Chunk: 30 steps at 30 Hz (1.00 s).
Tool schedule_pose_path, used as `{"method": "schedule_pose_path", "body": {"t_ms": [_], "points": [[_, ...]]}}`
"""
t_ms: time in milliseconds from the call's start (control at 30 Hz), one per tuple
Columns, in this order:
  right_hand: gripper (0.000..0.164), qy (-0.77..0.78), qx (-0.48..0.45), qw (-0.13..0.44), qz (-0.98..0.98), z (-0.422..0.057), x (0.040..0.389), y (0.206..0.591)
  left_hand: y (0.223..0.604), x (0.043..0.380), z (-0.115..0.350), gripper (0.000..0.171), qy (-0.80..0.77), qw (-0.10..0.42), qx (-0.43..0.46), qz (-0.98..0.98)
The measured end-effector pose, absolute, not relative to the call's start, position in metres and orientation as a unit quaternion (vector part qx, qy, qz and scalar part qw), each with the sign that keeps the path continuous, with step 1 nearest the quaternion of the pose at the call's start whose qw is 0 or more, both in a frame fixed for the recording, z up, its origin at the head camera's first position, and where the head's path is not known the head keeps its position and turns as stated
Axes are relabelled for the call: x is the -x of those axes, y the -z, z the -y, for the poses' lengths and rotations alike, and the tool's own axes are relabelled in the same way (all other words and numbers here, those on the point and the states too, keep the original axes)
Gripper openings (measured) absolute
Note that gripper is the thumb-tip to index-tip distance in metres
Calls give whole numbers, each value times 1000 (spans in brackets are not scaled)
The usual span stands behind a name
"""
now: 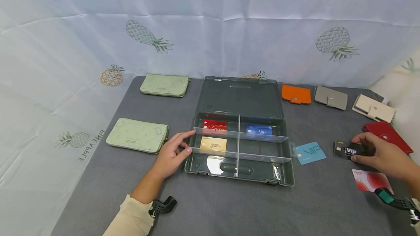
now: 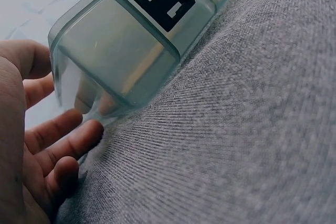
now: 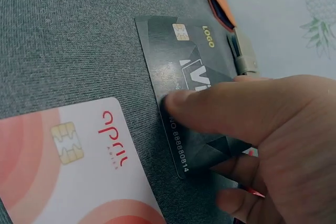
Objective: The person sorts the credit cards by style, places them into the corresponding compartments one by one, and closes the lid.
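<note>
My right hand (image 1: 384, 154) holds a black VIP card (image 3: 173, 66), the thumb on its printed face and the other fingers around its far side. A pink-and-white card (image 3: 100, 156) lies close by on the table. My left hand (image 1: 172, 152) rests against the left wall of a clear grey divided box (image 1: 241, 97), fingers loosely extended; in the left wrist view, fingertips (image 2: 89, 132) are right at the box corner. The box lies with its lid back. In its compartments are a red card (image 1: 214, 125), a blue card (image 1: 259, 130) and a gold card (image 1: 213, 144).
A teal card (image 1: 311, 153) lies beside the box's right wall. Orange (image 1: 296, 94), grey (image 1: 330, 97), cream (image 1: 374, 107) and red card holders (image 1: 388, 136) sit at the right. Two pale green wallets (image 1: 137, 134) lie left. A pineapple-print cloth (image 1: 223, 39) hangs behind.
</note>
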State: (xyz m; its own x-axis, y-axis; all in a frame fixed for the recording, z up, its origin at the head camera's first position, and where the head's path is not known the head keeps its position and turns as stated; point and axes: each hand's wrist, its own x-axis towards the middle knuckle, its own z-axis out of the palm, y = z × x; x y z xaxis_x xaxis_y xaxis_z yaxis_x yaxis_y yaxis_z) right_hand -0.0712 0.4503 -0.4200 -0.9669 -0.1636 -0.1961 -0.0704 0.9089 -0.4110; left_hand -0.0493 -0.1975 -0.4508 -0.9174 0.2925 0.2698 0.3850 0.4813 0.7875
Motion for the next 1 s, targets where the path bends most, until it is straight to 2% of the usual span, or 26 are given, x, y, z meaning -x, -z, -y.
{"method": "schedule_pose_path", "body": {"t_ms": [200, 333, 1000], "points": [[31, 227, 72, 64, -969, -442, 68, 414, 449, 49, 198, 53, 469, 48, 196, 860], [24, 262, 62, 56, -962, -431, 69, 403, 449, 49, 198, 53, 468, 49, 195, 860], [25, 374, 118, 99, -915, -340, 78, 362, 449, 50, 198, 53, 474, 43, 196, 857]]}}
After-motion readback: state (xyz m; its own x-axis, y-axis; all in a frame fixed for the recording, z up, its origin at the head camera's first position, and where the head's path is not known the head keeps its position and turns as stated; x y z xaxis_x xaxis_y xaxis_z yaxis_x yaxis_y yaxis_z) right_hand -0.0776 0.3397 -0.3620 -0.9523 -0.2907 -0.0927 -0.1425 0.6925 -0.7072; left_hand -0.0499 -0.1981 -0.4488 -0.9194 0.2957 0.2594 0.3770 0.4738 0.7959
